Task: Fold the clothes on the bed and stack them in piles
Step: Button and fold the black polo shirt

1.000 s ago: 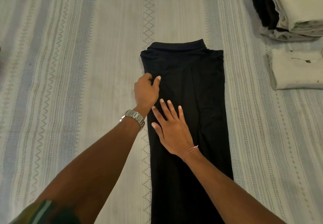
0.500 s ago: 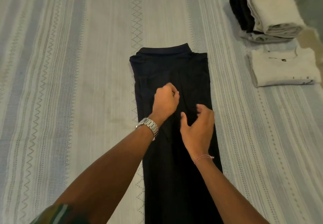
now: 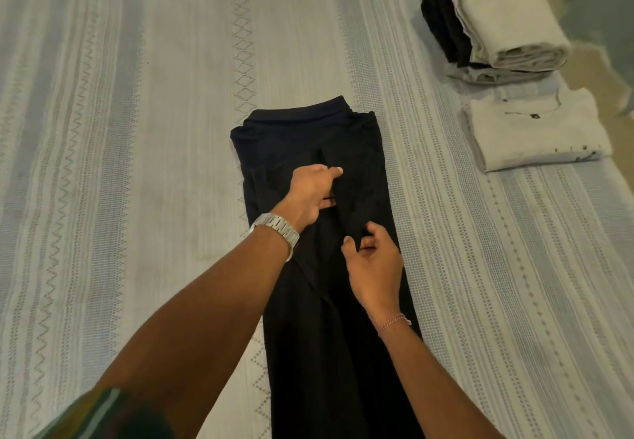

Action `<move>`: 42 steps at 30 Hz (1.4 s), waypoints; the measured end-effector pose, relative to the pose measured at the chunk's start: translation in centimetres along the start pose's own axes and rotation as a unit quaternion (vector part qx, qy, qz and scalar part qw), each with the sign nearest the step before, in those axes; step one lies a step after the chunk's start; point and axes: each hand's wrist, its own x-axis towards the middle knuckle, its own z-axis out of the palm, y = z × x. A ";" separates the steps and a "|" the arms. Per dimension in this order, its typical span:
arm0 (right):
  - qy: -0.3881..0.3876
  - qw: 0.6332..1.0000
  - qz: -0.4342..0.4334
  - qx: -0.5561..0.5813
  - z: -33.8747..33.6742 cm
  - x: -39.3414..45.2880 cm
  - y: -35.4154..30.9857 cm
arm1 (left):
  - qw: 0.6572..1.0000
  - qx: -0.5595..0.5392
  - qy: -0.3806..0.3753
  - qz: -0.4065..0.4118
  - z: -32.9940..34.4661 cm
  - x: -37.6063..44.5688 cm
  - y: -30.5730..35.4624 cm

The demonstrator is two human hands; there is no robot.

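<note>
From my feed I see the black garment [image 3: 329, 318] laid lengthwise down the middle of the bed [image 3: 137, 130], folded into a long narrow strip with its banded end toward the far side. Its near end runs off the bottom edge of the picture, so I cannot tell how long it is or what kind of garment it is; the dark cloth swallows most of its creases.

The left hand [image 3: 310, 196] sits on the upper part of the strip with fingers curled, thumb stretched forward; it looks to be gripping a fold of the cloth, though the fingertips are tucked under the palm and partly hidden. The right hand [image 3: 375, 262] is just beside it, nearer to me, its thumb and forefinger pinching a small ridge of the black fabric; the other fingers are curled in and I cannot make them out clearly.

A metal watch [image 3: 278, 231] is on the left wrist, a thin bracelet [image 3: 394, 321] on the right. A patterned sleeve [image 3: 103, 414] is cut off at the lower left corner.

At the far right of the bed, a stack of folded clothes [image 3: 497, 23] holds pale pieces on top of dark ones, its top cropped by the frame. Just in front of it lies a single folded pale shirt [image 3: 535, 133].
</note>
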 end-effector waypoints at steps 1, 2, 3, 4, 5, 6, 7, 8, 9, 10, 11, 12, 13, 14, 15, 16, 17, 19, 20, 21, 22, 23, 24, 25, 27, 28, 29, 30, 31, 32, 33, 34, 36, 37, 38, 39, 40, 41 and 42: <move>-0.006 1.000 -0.019 -0.004 -0.1 -0.2 0.0 | 1.000 -0.002 0.007 0.010 -0.4 0.0 -0.2; -0.014 0.999 -0.033 -0.011 -0.1 -0.4 0.0 | 1.000 -0.004 0.012 0.017 -0.8 0.1 -0.4; -0.024 0.998 -0.046 -0.018 0.0 -0.6 -0.1 | 1.000 -0.003 0.013 0.024 -1.3 0.1 -0.8; -0.035 0.997 -0.058 -0.024 0.2 -0.7 -0.1 | 0.999 -0.006 0.016 0.030 -1.8 0.0 -1.0; -0.044 0.996 -0.069 -0.027 0.6 -0.8 -0.2 | 0.999 -0.003 0.021 0.036 -2.3 0.0 -1.3; -0.052 0.995 -0.079 -0.031 0.9 -0.9 -0.3 | 0.999 -0.007 0.030 0.040 -2.6 0.2 -1.4; -0.059 0.994 -0.085 -0.036 1.3 -0.9 -0.3 | 0.998 -0.003 0.044 0.044 -2.9 0.4 -1.4; -0.067 0.993 -0.089 -0.044 1.7 -0.8 -0.2 | 0.997 -0.002 0.057 0.047 -3.1 0.5 -1.5; -0.074 0.992 -0.090 -0.055 2.0 -0.7 0.0 | 0.996 0.002 0.070 0.048 -3.2 0.6 -1.6; -0.082 0.990 -0.088 -0.069 2.2 -0.5 0.2 | 0.996 0.004 0.078 0.050 -3.3 0.7 -1.7; -0.090 0.989 -0.087 -0.081 2.4 -0.4 0.5 | 0.995 0.011 0.080 0.053 -3.4 0.6 -1.8; -0.098 0.988 -0.084 -0.087 2.4 -0.3 0.7 | 0.995 0.022 0.083 0.055 -3.4 0.6 -1.9; -0.105 0.988 -0.080 -0.085 2.4 -0.2 0.9 | 0.994 0.036 0.090 0.058 -3.4 0.6 -2.0; -0.109 0.988 -0.075 -0.078 2.2 -0.2 1.0 | 0.992 0.050 0.098 0.064 -3.2 0.6 -2.0; -0.113 0.989 -0.072 -0.070 2.0 -0.3 1.1 | 0.989 0.063 0.111 0.074 -3.1 0.4 -1.9; -0.112 0.989 -0.074 -0.064 1.8 -0.4 1.2 | 0.986 0.081 0.122 0.085 -3.0 0.1 -1.8; -0.107 0.989 -0.078 -0.058 1.4 -0.6 1.4 | 0.982 0.102 0.132 0.093 -2.8 -0.2 -1.8; -0.091 0.991 -0.083 -0.045 0.3 -1.4 2.1 | 0.975 0.127 0.149 0.103 -2.4 -0.7 -2.2; -0.084 0.992 -0.082 -0.044 -0.4 -2.1 2.6 | 0.973 0.135 0.156 0.102 -2.3 -1.2 -2.4; -0.078 0.992 -0.083 -0.052 -1.2 -2.7 3.3 | 0.972 0.144 0.157 0.097 -2.2 -1.6 -2.5; -0.073 0.991 -0.089 -0.074 -2.0 -3.6 4.0 | 0.973 0.150 0.149 0.089 -2.2 -1.9 -2.8; -0.069 0.987 -0.099 -0.106 -2.9 -4.8 4.9 | 0.977 0.152 0.131 0.077 -2.3 -2.4 -3.0; -0.068 0.981 -0.111 -0.147 -3.6 -6.0 5.8 | 0.979 0.152 0.117 0.061 -2.4 -2.9 -3.2; -0.067 0.972 -0.124 -0.190 -4.1 -7.3 6.8 | 0.981 0.156 0.106 0.045 -2.4 -3.1 -3.5; -0.055 0.953 -0.150 -0.256 -4.9 -9.7 8.7 | 0.982 0.166 0.088 0.017 -2.5 -4.1 -3.8; -0.047 0.947 -0.159 -0.277 -5.0 -10.7 9.5 | 0.983 0.166 0.076 0.004 -2.5 -4.8 -3.9; -0.036 0.942 -0.162 -0.293 -5.1 -11.4 10.0 | 0.984 0.167 0.061 -0.010 -2.5 -5.4 -4.0; -0.027 0.939 -0.162 -0.301 -5.2 -11.8 10.2 | 0.985 0.167 0.043 -0.024 -2.5 -6.0 -4.1; -0.020 0.938 -0.164 -0.304 -5.2 -12.2 10.3 | 0.984 0.170 0.025 -0.039 -2.5 -6.8 -4.3; -0.013 0.938 -0.167 -0.304 -5.2 -12.5 10.2 | 0.983 0.174 0.007 -0.053 -2.5 -7.5 -4.7; -0.008 0.937 -0.173 -0.304 -5.2 -12.6 10.0 | 0.981 0.180 -0.006 -0.065 -2.5 -7.9 -5.2; -0.005 0.935 -0.179 -0.305 -5.3 -12.8 9.9 | 0.979 0.189 -0.017 -0.074 -2.4 -8.6 -5.7; -0.006 0.927 -0.194 -0.320 -5.5 -13.1 10.0 | 0.973 0.213 -0.032 -0.087 -2.1 -9.8 -6.6; -0.011 0.921 -0.201 -0.334 -5.8 -13.6 10.3 | 0.969 0.225 -0.038 -0.091 -1.8 -10.7 -7.2; -0.017 0.913 -0.205 -0.351 -6.0 -14.1 10.6 | 0.966 0.234 -0.043 -0.097 -1.4 -11.5 -7.8; -0.025 0.908 -0.203 -0.367 -6.2 -14.6 10.9 | 0.963 0.245 -0.044 -0.105 -1.1 -12.3 -8.3; -0.034 0.904 -0.198 -0.378 -6.4 -15.1 11.4 | 0.961 0.249 -0.046 -0.114 -0.8 -13.0 -9.0; -0.044 0.903 -0.191 -0.383 -6.7 -15.6 11.8 | 0.960 0.249 -0.047 -0.123 -0.5 -13.8 -9.7; -0.053 0.903 -0.187 -0.383 -7.0 -16.0 12.1 | 0.958 0.252 -0.048 -0.129 -0.2 -14.4 -10.3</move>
